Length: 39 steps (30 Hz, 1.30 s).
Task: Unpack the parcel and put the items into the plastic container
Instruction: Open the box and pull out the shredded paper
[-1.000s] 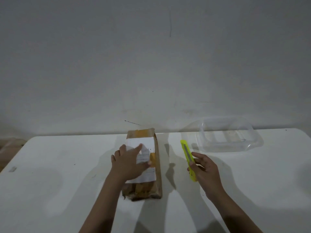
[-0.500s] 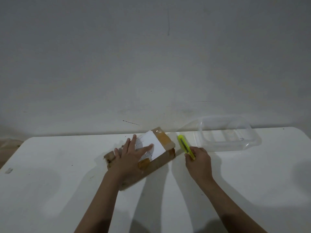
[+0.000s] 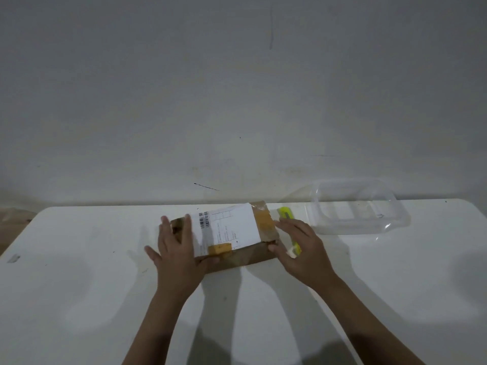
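Note:
The parcel [image 3: 232,230], a brown taped box with a white shipping label, lies crosswise on the white table [image 3: 79,272]. My left hand [image 3: 176,251] rests on its left end with fingers spread flat. At the box's right end is my right hand [image 3: 303,248], its thumb touching the near right corner. It holds the yellow cutter [image 3: 286,213] under its fingers, and both ends of the cutter stick out. The clear plastic container [image 3: 395,222] stands to the right at the table's back edge, with nothing in it.
A grey wall rises directly behind the table. The table's left edge shows a strip of brown floor [image 3: 13,222] beyond it. A small grey sticker [image 3: 13,258] sits near the left edge.
The parcel has turned from pointing away from me to lying crosswise. My left hand slid to its left end. My right hand picked up the cutter and moved to the parcel's right end.

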Tool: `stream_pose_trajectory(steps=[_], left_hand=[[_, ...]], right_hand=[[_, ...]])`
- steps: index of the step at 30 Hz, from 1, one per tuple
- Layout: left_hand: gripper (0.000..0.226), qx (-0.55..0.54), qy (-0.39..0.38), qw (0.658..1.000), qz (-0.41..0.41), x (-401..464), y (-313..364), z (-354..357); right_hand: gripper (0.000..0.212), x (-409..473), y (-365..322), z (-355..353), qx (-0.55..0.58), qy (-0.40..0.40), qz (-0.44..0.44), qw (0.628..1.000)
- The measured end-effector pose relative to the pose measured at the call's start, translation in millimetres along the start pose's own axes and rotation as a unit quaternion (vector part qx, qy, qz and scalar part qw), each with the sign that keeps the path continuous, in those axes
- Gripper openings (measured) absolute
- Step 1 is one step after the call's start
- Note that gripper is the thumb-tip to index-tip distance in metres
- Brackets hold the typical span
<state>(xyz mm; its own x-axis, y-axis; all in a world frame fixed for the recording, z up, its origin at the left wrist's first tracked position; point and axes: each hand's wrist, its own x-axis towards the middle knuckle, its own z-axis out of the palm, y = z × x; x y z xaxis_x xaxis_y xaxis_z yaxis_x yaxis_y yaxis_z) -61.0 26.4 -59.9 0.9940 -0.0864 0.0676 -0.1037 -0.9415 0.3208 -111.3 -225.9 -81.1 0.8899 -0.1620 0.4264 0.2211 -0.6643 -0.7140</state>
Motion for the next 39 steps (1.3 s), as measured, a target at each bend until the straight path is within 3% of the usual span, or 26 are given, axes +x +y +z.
stream_pose_trajectory(steps=[3,8,11,21,24,28,30,33,35,39], left_hand=[[0.118,-0.110,0.014,0.992,-0.055,-1.3,-10.4,4.8],[0.117,-0.263,0.048,0.962,-0.049,-7.2,-15.7,7.4],[0.118,-0.281,0.059,0.957,-0.040,-7.2,-19.2,11.8],[0.123,-0.322,0.069,0.943,-0.041,-4.3,-17.2,13.5],[0.119,-0.328,0.077,0.941,-0.036,-5.8,-17.0,15.8],[0.126,-0.329,0.086,0.939,-0.045,-7.8,-17.8,16.8],[0.128,-0.338,0.090,0.936,-0.045,-8.3,-17.3,16.6],[0.114,-0.343,0.103,0.933,-0.032,-9.2,-17.5,19.0],[0.096,-0.331,0.113,0.937,-0.019,-9.1,-18.3,21.2],[0.083,-0.316,0.112,0.942,0.009,-5.2,-23.3,19.4]], right_hand=[[0.055,7.9,-0.3,9.0,0.009,-0.069,-0.011,0.997],[0.052,19.1,-1.6,16.7,0.017,-0.083,-0.008,0.996],[0.049,20.0,-1.5,17.6,-0.010,-0.058,-0.048,0.997],[0.033,13.9,-3.8,28.0,-0.050,0.004,-0.050,0.997],[0.029,14.5,-8.6,30.7,-0.015,0.049,-0.055,0.997],[0.033,22.0,-15.7,33.4,-0.006,0.086,-0.041,0.995],[0.044,21.7,-18.8,33.0,0.003,0.094,0.010,0.996],[0.058,20.1,-23.4,35.5,0.042,0.118,0.098,0.987],[0.051,21.2,-26.3,37.5,0.079,0.143,0.116,0.980],[0.029,25.6,-27.7,39.3,0.098,0.139,0.040,0.985]])
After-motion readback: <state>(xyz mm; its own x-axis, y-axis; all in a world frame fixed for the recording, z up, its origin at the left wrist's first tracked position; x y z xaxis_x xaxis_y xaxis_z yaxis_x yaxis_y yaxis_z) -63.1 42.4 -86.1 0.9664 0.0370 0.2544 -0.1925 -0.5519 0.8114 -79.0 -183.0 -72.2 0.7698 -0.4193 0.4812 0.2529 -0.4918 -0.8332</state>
